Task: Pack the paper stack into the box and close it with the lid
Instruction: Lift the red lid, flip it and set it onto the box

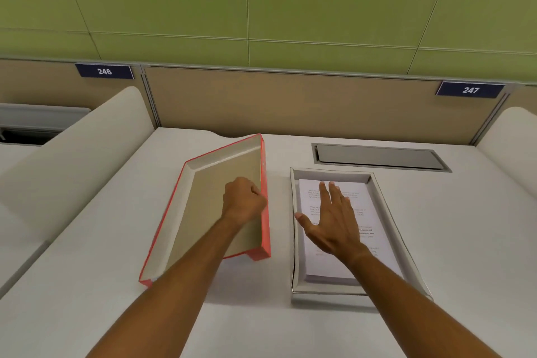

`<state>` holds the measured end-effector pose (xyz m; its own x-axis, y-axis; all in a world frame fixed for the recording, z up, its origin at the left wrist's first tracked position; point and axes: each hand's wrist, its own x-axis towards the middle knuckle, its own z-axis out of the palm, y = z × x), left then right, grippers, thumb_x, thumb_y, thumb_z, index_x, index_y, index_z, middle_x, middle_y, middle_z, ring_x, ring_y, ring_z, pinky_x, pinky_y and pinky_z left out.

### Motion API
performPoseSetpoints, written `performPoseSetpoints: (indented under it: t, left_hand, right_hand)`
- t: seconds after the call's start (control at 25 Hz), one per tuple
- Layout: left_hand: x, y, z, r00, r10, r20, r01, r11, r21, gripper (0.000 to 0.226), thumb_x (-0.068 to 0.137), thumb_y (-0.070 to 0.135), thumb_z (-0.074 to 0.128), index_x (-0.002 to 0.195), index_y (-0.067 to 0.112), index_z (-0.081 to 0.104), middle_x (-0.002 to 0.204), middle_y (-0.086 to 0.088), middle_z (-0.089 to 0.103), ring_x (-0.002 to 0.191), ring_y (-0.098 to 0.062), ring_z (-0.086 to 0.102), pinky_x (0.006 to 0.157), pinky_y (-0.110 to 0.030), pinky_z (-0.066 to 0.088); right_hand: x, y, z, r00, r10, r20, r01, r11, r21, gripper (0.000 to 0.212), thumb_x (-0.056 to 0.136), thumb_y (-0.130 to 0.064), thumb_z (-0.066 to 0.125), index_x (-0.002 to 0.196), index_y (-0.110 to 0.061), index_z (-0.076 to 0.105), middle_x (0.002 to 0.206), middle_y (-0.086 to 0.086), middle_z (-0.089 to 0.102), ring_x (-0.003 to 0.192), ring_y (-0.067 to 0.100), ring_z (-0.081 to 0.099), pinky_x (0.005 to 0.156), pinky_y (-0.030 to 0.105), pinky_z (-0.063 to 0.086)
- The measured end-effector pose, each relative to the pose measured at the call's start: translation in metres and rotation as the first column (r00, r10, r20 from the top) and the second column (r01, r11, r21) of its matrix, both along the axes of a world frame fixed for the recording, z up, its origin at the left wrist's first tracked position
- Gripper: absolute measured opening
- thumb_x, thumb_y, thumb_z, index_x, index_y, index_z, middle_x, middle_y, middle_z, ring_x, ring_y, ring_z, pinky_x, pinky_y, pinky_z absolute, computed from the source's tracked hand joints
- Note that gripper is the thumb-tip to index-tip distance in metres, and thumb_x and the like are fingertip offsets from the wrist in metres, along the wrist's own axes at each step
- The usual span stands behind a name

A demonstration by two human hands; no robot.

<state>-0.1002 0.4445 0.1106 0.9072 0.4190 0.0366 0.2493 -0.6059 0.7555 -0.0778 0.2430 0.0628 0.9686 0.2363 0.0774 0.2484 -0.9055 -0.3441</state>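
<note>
A white open box [389, 212] lies on the desk right of centre, with the printed paper stack [328, 264] inside it. My right hand [331, 221] rests flat on the stack, fingers spread. To the left, the red lid [203, 212] is upside down, its beige inside facing up. It is tilted, with its right edge raised off the desk. My left hand [244, 200] grips that raised right edge near its middle.
A grey recessed cable hatch [377, 155] sits in the desk behind the box. Beige partition panels with number plates 246 [104, 71] and 247 [470, 90] stand at the back. White curved dividers [81, 154] bound the desk on both sides.
</note>
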Motion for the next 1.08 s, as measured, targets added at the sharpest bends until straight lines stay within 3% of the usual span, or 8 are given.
performPoseSetpoints:
  t: [0.12,0.28,0.44,0.6,0.72,0.8,0.92,1.08]
  left_hand:
    - [0.001,0.020,0.043,0.981,0.124,0.151,-0.076,0.954,-0.290,0.010,0.074,0.002,0.070,0.065,0.006,0.072,0.078,-0.012,0.074,0.069,-0.024,0.072,0.064,-0.036,0.062]
    - [-0.010,0.043,0.085,0.949,0.221,0.224,-0.040,0.791,-0.611,0.009,0.085,0.005,0.068,0.076,0.005,0.069,0.086,-0.012,0.073,0.069,-0.018,0.072,0.054,-0.021,0.057]
    - [-0.028,0.054,0.112,0.950,0.220,0.222,0.102,0.454,-0.885,0.018,0.091,0.008,0.058,0.104,-0.001,0.068,0.094,-0.014,0.073,0.084,-0.024,0.070,0.077,-0.035,0.059]
    - [-0.042,0.055,0.116,0.983,0.013,0.185,0.176,0.245,-0.953,0.024,0.095,0.016,0.051,0.107,0.002,0.067,0.079,-0.012,0.076,0.066,-0.023,0.074,0.057,-0.033,0.061]
    - [-0.038,0.056,0.103,0.985,-0.039,0.166,0.170,0.236,-0.957,0.025,0.093,0.015,0.052,0.109,0.005,0.069,0.086,-0.012,0.075,0.074,-0.025,0.073,0.064,-0.036,0.062]
    - [-0.030,0.057,0.086,0.990,-0.045,0.133,0.141,0.326,-0.935,0.026,0.094,0.008,0.049,0.112,0.005,0.068,0.095,-0.013,0.072,0.084,-0.025,0.069,0.072,-0.038,0.059]
    - [-0.013,0.049,0.056,0.998,-0.045,0.036,0.053,0.479,-0.876,0.033,0.092,0.000,0.043,0.118,-0.001,0.063,0.106,-0.017,0.068,0.087,-0.024,0.067,0.070,-0.033,0.055]
    - [0.005,0.024,0.022,0.989,-0.109,-0.104,-0.025,0.565,-0.825,0.028,0.092,0.024,0.062,0.107,0.002,0.068,0.085,-0.010,0.072,0.074,-0.020,0.069,0.063,-0.029,0.060]
  right_hand:
    - [0.006,0.011,0.008,0.995,0.008,-0.099,0.013,0.977,0.213,0.088,0.091,-0.061,0.044,0.157,-0.018,0.006,0.166,0.005,0.005,0.153,0.026,0.004,0.122,0.043,0.006]
    - [0.013,0.023,0.017,0.950,0.045,-0.308,0.142,0.818,0.558,0.068,0.093,-0.045,0.055,0.151,-0.016,0.032,0.159,0.008,0.033,0.145,0.029,0.033,0.116,0.045,0.029]
    - [0.018,0.020,0.019,0.787,0.117,-0.606,0.415,0.626,0.660,0.041,0.099,-0.037,0.047,0.126,-0.007,0.056,0.123,0.013,0.063,0.106,0.031,0.064,0.090,0.044,0.055]
    - [0.021,-0.002,0.011,0.602,0.333,-0.726,0.634,0.353,0.688,0.037,0.101,-0.040,0.038,0.120,-0.016,0.060,0.117,0.014,0.070,0.100,0.034,0.069,0.082,0.049,0.059]
    - [0.028,-0.024,0.011,0.614,0.370,-0.697,0.682,0.195,0.705,0.037,0.100,-0.039,0.044,0.118,-0.015,0.065,0.115,0.015,0.074,0.093,0.038,0.073,0.077,0.052,0.060]
    - [0.035,-0.048,0.011,0.647,0.344,-0.680,0.673,0.162,0.722,0.038,0.098,-0.041,0.048,0.117,-0.015,0.067,0.112,0.015,0.075,0.091,0.040,0.073,0.079,0.055,0.059]
    - [0.043,-0.090,0.011,0.680,0.278,-0.678,0.665,0.157,0.730,0.040,0.096,-0.042,0.051,0.117,-0.012,0.068,0.108,0.015,0.076,0.087,0.041,0.074,0.075,0.053,0.060]
    - [0.046,-0.134,0.008,0.710,0.170,-0.684,0.651,0.212,0.729,0.041,0.096,-0.038,0.053,0.122,-0.008,0.063,0.113,0.019,0.072,0.093,0.043,0.071,0.079,0.053,0.059]
